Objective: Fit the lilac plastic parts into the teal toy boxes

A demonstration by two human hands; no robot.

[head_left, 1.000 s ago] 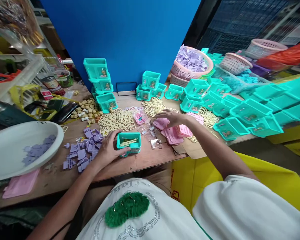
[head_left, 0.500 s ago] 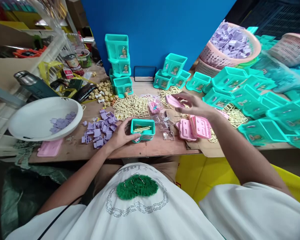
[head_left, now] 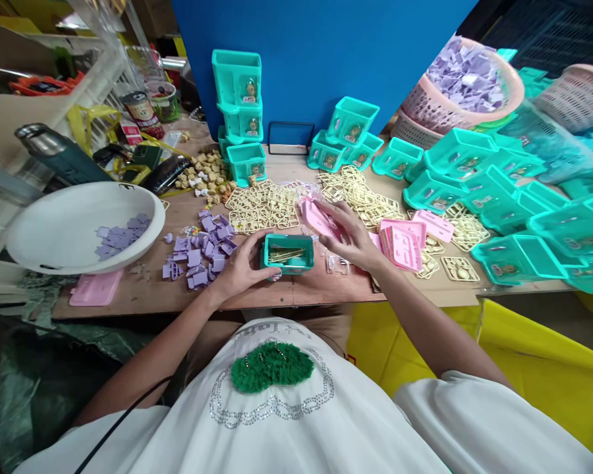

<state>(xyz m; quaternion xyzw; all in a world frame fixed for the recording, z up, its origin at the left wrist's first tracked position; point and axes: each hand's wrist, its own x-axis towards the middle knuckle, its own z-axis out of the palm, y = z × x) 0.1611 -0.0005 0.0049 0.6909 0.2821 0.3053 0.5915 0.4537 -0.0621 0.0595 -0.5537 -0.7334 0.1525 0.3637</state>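
Observation:
Near the table's front edge, my left hand (head_left: pixel 244 268) grips the left side of a teal box (head_left: pixel 301 263), with thumb in front and fingers behind. Cream-coloured flat pieces (head_left: pixel 284 253) lie inside this box. My right hand (head_left: pixel 348 234) holds a flat pink piece (head_left: pixel 320 220) between thumb and fingers, just right of the box and above the table. Left of my left hand is a heap of small purple parts (head_left: pixel 197 257). A stack of pink pieces (head_left: pixel 402 245) lies right of my right hand, and cream frames (head_left: pixel 261 207) spread behind the box.
Teal boxes stand stacked at the back left (head_left: pixel 237 79) and heaped at the right (head_left: pixel 494 197). A white bowl (head_left: pixel 69 224) with purple pieces sits far left, beside a dark flask (head_left: pixel 62 155). A pink basket (head_left: pixel 504 85) of purple parts stands back right. A blue panel (head_left: pixel 316 59) rises behind.
My right hand has moved left and nearer the held box, carrying the pink piece. My left hand still grips the box. The view has shifted slightly.

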